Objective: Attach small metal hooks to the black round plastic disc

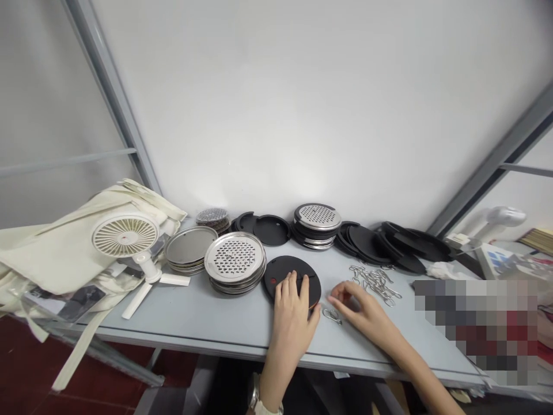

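Grey tabletop (242, 328) — left hand's grip (291, 320) closes on a matte black disc (280, 271), right hand's (354, 308) half-open, empty.

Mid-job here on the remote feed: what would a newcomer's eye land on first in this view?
Front and centre, the left hand rests on a black round disc, while the right hand hovers beside a small metal clip. Behind them stands a stack of perforated stainless-steel grater discs. At far left, a white fan stands out against a cream cloth bag.
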Motion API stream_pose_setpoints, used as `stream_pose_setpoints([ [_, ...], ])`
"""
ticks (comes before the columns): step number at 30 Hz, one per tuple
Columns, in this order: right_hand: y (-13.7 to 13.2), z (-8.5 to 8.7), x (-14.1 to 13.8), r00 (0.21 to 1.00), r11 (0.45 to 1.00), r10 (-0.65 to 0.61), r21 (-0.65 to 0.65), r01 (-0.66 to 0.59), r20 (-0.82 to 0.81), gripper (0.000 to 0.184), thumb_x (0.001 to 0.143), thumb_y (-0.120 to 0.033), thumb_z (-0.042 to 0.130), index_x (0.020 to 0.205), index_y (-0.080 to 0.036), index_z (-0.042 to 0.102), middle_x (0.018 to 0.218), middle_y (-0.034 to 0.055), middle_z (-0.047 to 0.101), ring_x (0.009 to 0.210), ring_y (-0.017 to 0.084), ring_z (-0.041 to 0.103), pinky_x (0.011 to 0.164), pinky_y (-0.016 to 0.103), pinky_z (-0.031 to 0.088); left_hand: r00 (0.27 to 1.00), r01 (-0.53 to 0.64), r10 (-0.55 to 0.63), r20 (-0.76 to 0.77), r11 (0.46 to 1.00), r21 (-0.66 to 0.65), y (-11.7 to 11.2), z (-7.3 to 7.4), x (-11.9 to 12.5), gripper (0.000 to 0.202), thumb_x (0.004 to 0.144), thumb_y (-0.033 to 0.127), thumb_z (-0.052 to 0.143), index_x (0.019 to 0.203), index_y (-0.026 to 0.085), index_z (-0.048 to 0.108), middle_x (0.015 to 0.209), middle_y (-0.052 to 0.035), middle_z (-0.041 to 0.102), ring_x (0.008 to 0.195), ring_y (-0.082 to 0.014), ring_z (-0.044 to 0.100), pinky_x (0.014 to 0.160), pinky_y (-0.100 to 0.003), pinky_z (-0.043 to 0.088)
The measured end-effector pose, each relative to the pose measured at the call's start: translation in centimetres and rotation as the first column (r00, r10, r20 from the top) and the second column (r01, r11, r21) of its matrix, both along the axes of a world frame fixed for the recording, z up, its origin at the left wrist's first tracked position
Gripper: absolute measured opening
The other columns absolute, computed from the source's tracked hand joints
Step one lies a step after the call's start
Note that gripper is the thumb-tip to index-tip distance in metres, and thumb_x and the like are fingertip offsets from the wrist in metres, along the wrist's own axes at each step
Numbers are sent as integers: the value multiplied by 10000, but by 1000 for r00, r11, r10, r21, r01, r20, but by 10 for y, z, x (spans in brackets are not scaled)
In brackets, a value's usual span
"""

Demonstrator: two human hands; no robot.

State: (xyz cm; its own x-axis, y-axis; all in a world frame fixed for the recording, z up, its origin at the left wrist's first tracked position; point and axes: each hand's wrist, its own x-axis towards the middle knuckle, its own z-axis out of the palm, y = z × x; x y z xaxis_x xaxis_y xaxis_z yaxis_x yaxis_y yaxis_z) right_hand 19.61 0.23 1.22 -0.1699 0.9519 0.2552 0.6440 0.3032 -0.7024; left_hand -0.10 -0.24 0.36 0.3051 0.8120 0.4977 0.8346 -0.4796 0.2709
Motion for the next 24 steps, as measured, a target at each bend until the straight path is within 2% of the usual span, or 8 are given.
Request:
stream_pose_setpoints([
  [3, -20, -4, 3, 997, 999, 23, -30, -21, 74, 277, 845, -451, 640, 1017, -235, 611, 1021, 83, 591, 995, 256, 534, 893, 378, 440, 1000, 9, -9, 2, 1000, 0, 0, -1, 0, 517, 916, 333, 514, 1388, 144, 416, 1408, -166, 427, 1316, -292, 383, 1073, -480, 334],
  [6, -24, -3, 1, 996, 999, 34, -38, -30, 85, 230, 876, -415, 593, 1025, -240, 611, 1065, 85, 578, 1047, 260, 518, 946, 398, 418, 1000, 10, -10, 4, 1000, -2, 0, -1, 0, 508, 919, 327, 508, 1383, 139, 420, 1408, -171, 424, 1319, -292, 379, 1075, -482, 330],
  [9, -18, 1, -5, 994, 995, 77, -63, -72, 84, 178, 917, -369, 503, 917, -226, 608, 984, 85, 590, 963, 247, 541, 890, 395, 443, 1000, 9, -9, 5, 1000, 10, 0, -1, 0, 500, 921, 322, 506, 1378, 135, 423, 1406, -174, 425, 1315, -293, 384, 1069, -478, 339],
  [12, -13, 6, -10, 989, 989, 110, -107, -100, 98, 185, 903, -365, 502, 838, -219, 594, 900, 82, 592, 882, 244, 543, 820, 391, 462, 1000, 5, -5, -1, 1000, 24, 0, -1, 0, 507, 915, 327, 520, 1376, 139, 424, 1400, -171, 433, 1304, -290, 398, 1065, -468, 350],
  [15, -12, 8, -11, 988, 984, 133, -125, -123, 78, 194, 897, -373, 506, 817, -217, 590, 885, 78, 598, 875, 240, 545, 816, 389, 458, 1000, 2, -2, -7, 1000, 23, 0, -1, 0, 519, 909, 329, 532, 1380, 143, 418, 1400, -170, 433, 1302, -291, 401, 1067, -473, 350],
  [18, -7, 9, -6, 990, 978, 141, -154, -143, -27, 229, 905, -407, 505, 828, -208, 588, 878, 73, 617, 869, 229, 570, 811, 369, 462, 1000, -1, 1, -5, 1000, 17, 0, 0, 0, 525, 909, 328, 530, 1385, 139, 414, 1400, -173, 433, 1306, -293, 398, 1070, -471, 347],
  [21, 10, 11, -1, 977, 975, 117, -165, -147, -180, 293, 900, -482, 513, 837, -200, 567, 844, 66, 639, 819, 208, 596, 755, 329, 479, 1000, 4, -4, 1, 1000, 10, 0, 0, 0, 521, 904, 319, 528, 1383, 145, 419, 1395, -170, 442, 1301, -300, 405, 1062, -475, 355],
  [24, 37, 10, -1, 967, 989, 38, -126, -72, -251, 399, 861, -604, 496, 829, -206, 490, 655, 17, 596, 587, 161, 554, 583, 287, 456, 1000, 10, -10, 5, 1000, 1, 0, 1, 0, 523, 900, 313, 527, 1385, 149, 421, 1392, -171, 445, 1293, -307, 412, 1051, -482, 362],
])
